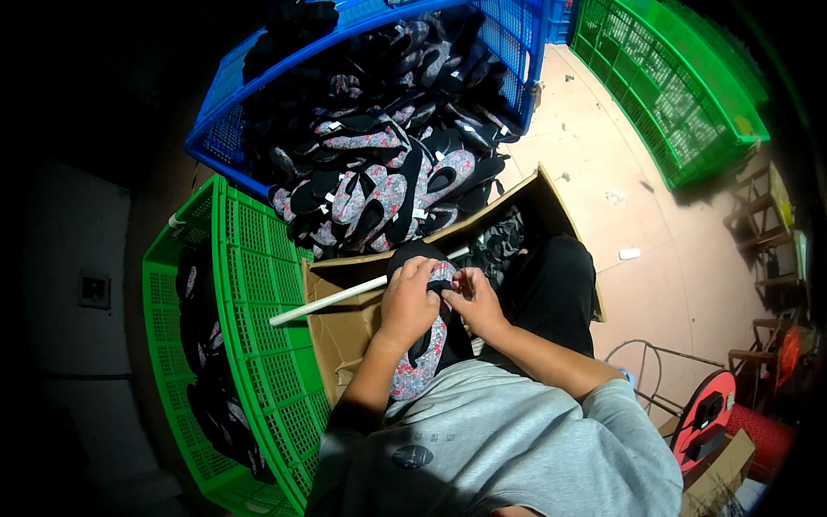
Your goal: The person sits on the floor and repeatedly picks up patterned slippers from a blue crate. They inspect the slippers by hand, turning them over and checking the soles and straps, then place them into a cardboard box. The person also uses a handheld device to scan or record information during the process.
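Observation:
I hold a slipper (422, 362) with a floral sole and black strap over my lap. My left hand (408, 302) wraps around its upper part from the left. The fingers of my right hand (473, 299) pinch the black strap near the toe end. Under my hands lies an open cardboard box (345, 332) with a white stick (332, 299) across it and dark pieces inside at the far end. Just beyond it, a blue crate (226, 138) is heaped with several floral and black slippers.
A green crate (258, 284) at my left holds a few dark slippers. Another green crate (680, 95) stands tilted on the tiled floor at the far right. A red cable reel (706, 418) and wooden stools sit at the right.

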Available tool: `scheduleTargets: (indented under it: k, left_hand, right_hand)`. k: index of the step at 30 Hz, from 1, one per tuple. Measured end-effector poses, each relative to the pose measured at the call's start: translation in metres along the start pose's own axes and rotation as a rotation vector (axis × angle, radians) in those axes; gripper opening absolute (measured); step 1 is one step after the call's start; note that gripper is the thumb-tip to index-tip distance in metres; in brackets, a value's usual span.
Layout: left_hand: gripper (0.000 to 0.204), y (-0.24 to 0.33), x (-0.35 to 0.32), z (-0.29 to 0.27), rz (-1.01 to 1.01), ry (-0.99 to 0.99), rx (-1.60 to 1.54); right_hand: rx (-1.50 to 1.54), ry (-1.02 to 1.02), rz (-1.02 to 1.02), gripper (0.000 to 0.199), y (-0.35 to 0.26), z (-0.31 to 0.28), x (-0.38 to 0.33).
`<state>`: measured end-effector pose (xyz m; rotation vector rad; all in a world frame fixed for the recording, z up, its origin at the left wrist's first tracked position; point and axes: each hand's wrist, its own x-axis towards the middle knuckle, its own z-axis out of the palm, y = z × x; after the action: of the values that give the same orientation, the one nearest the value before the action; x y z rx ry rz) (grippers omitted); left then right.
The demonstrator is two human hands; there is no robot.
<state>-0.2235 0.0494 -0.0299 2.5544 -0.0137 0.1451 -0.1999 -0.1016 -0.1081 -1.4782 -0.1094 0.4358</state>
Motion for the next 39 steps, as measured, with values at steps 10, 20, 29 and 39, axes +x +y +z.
scheduleTargets:
  k: [10, 20, 29, 39]
  left_hand:
    - [0.056, 0.014, -0.002, 0.026, -0.026, 0.041, 0.203]
    - [0.053, 0.013, 0.010, 0.014, 0.095, 0.207, 0.234]
    - [0.039, 0.005, 0.011, -0.001, 0.441, 0.185, 0.152]
    - [0.013, 0.001, -0.025, -0.038, -0.152, -0.258, -0.506]
  right_hand:
    - [-0.561, 0.103, 0.147, 0.054, -0.005, -0.005, 0.013]
    - [-0.489, -0.044, -0.178, 0.045, -0.013, -0.026, 0.033]
    - [-0.576, -0.334, -0.321, 0.033, -0.076, -0.055, 0.022]
    - [-0.290, -0.667, -0.168, 0.026, -0.083, -0.048, 0.004]
